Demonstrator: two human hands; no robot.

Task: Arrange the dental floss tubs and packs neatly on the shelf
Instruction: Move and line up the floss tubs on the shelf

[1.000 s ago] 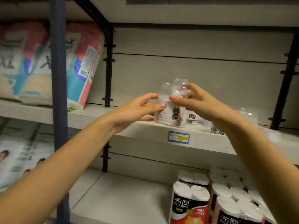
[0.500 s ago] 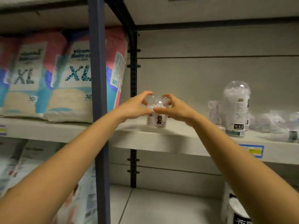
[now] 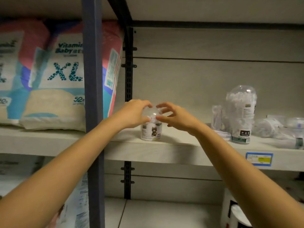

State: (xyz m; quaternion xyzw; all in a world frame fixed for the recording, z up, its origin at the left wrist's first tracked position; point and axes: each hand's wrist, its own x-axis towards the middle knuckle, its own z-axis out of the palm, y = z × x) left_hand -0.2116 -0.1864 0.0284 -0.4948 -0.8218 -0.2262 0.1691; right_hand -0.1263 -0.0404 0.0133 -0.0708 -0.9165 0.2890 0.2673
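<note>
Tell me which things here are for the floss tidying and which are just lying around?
For the job: small tub, held by left hand and right hand; tall tub; floss packs lying on the right; shelf.
Just there: XL nappy bags; price tag; toilet rolls below.

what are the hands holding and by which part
Left hand and right hand grip the floss tub by its clear domed lid; it stands on the shelf.
</note>
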